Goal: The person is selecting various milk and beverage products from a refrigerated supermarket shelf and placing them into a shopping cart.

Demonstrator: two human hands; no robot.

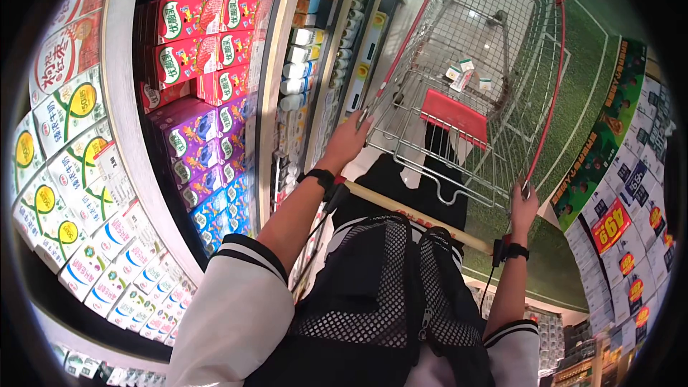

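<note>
A wire shopping cart [527,97] with red trim stands in front of me. My left hand [347,145] is closed on the cart's left rail, fingers wrapped around its near end. Over on the other side, my right hand [524,209] grips the right rail the same way. The pale push bar [401,209] runs across close to my body, between my wrists. A red seat flap [454,119] sits at the cart's near end. Beyond it, several small white cartons [459,80] lie in the basket.
Shelves on the left hold red drink boxes [188,59] and purple drink boxes [208,145]. White milk cartons [68,179] are stacked nearer on the left. On the right stands a stack of boxes [616,244] with price signs, beside green turf-patterned flooring [584,79].
</note>
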